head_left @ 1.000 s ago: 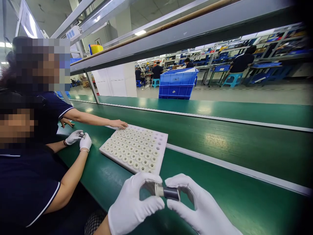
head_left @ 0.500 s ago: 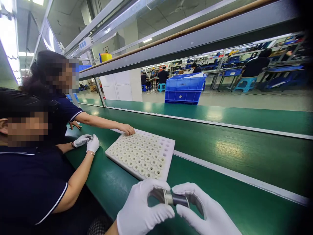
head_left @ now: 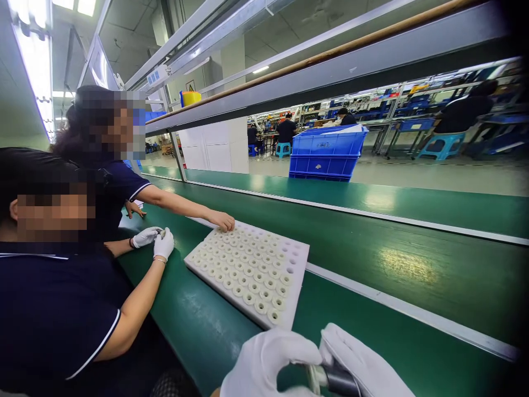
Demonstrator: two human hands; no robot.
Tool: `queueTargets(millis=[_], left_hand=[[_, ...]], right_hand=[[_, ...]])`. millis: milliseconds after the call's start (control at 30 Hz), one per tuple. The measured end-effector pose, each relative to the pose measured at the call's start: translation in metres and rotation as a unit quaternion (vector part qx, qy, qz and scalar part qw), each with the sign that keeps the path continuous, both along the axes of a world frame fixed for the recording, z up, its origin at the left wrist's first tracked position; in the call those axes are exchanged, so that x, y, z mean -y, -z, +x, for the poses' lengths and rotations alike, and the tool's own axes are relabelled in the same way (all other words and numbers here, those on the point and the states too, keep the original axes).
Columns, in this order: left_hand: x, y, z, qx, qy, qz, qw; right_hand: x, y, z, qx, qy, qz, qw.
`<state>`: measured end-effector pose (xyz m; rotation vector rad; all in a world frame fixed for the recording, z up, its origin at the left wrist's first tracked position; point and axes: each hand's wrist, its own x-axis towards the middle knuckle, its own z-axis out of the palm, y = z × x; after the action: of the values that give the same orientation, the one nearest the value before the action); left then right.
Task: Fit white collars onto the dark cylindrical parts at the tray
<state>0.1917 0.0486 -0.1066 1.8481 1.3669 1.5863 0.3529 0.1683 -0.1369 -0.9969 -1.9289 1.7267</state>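
My left hand (head_left: 264, 364), in a white glove, pinches a cream flanged plastic piece (head_left: 314, 378) near the bottom edge of the head view. Its lower fingers run partly out of the picture. My right hand (head_left: 366, 361), gloved too, is closed on a dark grey cylinder (head_left: 342, 381). Cylinder and cream piece meet end to end between my hands; whether one sits inside the other I cannot tell. Just beyond lies a white foam tray (head_left: 301, 275) with rows of cream ring-shaped pieces (head_left: 248, 298) in its holes. Several holes along its right side hold nothing.
At the left, a co-worker's gloved hands (head_left: 164, 245) hold a small part. Another person's bare hand (head_left: 223, 220) reaches onto the tray's far edge. A white rail (head_left: 397, 304) crosses the green bench (head_left: 202, 314). Blue crates (head_left: 324, 154) stand beyond, and a shelf beam (head_left: 330, 82) hangs overhead.
My hands have dropped lower in the picture, still on the two joined pieces. The right fingers have come closer over the cylinder. The surroundings have shifted rightward as the view turned.
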Motion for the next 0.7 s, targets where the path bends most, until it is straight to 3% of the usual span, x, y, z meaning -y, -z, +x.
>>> queueTargets(millis=[133,233,300,400,500,600,700], left_hand=[[-0.001,0.001,-0.012,0.033,-0.03,-0.022,0.999],[-0.013,-0.003,-0.031,0.03,-0.083,-0.087,0.992],[-0.033,-0.009,-0.049,0.014,-0.106,-0.119,0.987],[-0.087,-0.021,-0.077,-0.047,-0.115,-0.099,0.987],[-0.158,-0.03,-0.099,-0.153,-0.118,-0.091,0.977],[-0.225,-0.033,-0.111,-0.231,-0.107,-0.124,0.959],[-0.27,-0.031,-0.113,-0.279,-0.086,-0.156,0.944]], right_hand=[[-0.015,0.004,-0.009,0.024,0.01,0.04,0.999],[-0.03,0.009,-0.014,0.011,0.011,0.013,1.0],[-0.04,0.015,-0.014,-0.02,0.011,-0.017,1.0],[-0.051,0.021,-0.013,-0.028,0.003,-0.055,0.998],[-0.054,0.025,-0.014,-0.011,-0.002,-0.063,0.998],[-0.058,0.037,-0.015,-0.01,-0.01,-0.055,0.998],[-0.065,0.056,-0.017,-0.01,-0.026,-0.059,0.998]])
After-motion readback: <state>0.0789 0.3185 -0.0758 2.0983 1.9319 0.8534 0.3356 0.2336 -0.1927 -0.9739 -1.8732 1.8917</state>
